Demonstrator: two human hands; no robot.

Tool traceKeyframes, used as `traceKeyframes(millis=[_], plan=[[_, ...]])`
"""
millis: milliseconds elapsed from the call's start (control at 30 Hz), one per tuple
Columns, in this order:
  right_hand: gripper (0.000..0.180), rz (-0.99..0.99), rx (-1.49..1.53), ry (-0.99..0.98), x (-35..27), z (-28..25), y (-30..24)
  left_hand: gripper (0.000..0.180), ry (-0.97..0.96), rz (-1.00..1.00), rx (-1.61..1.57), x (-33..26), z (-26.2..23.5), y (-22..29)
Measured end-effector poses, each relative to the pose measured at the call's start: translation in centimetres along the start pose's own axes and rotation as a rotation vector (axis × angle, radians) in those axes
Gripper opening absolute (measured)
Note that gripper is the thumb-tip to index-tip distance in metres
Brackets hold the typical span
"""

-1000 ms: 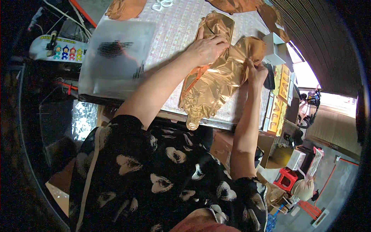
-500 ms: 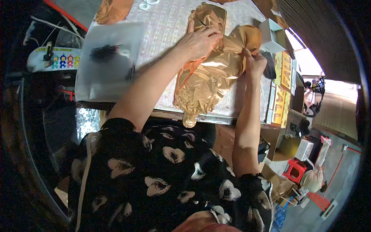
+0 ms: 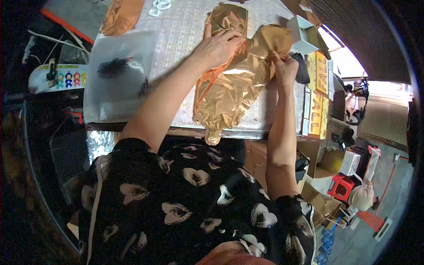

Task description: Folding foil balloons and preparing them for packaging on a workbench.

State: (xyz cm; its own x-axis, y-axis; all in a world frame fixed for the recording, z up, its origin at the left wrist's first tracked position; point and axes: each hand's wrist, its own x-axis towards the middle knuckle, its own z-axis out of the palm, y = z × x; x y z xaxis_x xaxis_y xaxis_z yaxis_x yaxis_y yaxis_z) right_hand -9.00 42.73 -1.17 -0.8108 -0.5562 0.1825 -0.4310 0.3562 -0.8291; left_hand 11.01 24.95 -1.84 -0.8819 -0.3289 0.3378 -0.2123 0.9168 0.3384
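From my feed, the gold foil balloon [image 3: 234, 84] lies flat on the counter [image 3: 185, 31], tail over the near edge. My left hand [image 3: 218, 46] presses it, fingers together; my right hand [image 3: 285, 66] pinches its right lobe. The clear plastic bag [image 3: 117, 79] beside it holds something dark.

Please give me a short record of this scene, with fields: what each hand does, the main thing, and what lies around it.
Main thing: crumpled gold foil balloon, flat and deflated, its tail hanging over the table's near edge
Left hand: left hand pressed flat on the balloon's upper part
Right hand: right hand pinching the balloon's right edge
Surface: table with a pale patterned cover
Left of balloon: frosted plastic bag with dark contents
Far left corner: another gold foil piece
Right of balloon: small pale box
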Motion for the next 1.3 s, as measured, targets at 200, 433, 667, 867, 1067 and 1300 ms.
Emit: traceKeyframes(millis=[200,433,667,867,1067,1300], plan=[[0.025,0.007,0.094,-0.065,-1.2,-1.1,-2.3,0.041,-0.009,0.008,0.037,-0.1,-0.1,-0.2],[0.019,-0.248,-0.070,-0.056,-1.5,2.8,-8.6,0.042,0.045,0.039,0.029,0.0,0.0,-0.5],[0.045,-0.225,0.393,-0.153,-3.7,1.3,-7.1,0.047,-0.026,0.006,-0.072,-0.2,1.0,-1.9],[0.055,-0.352,-0.604,-0.208,-5.2,2.6,-2.0,0.057,-0.163,-0.071,-0.198,0.3,1.3,-2.3],[0.054,-0.388,-0.711,-0.135,-6.9,5.7,-2.9,0.052,-0.044,0.025,-0.088,-0.1,1.4,-2.5],[0.055,-0.442,-0.767,-0.148,-7.2,6.4,-4.2,0.053,-0.034,0.034,0.009,-1.0,2.8,-3.4]])
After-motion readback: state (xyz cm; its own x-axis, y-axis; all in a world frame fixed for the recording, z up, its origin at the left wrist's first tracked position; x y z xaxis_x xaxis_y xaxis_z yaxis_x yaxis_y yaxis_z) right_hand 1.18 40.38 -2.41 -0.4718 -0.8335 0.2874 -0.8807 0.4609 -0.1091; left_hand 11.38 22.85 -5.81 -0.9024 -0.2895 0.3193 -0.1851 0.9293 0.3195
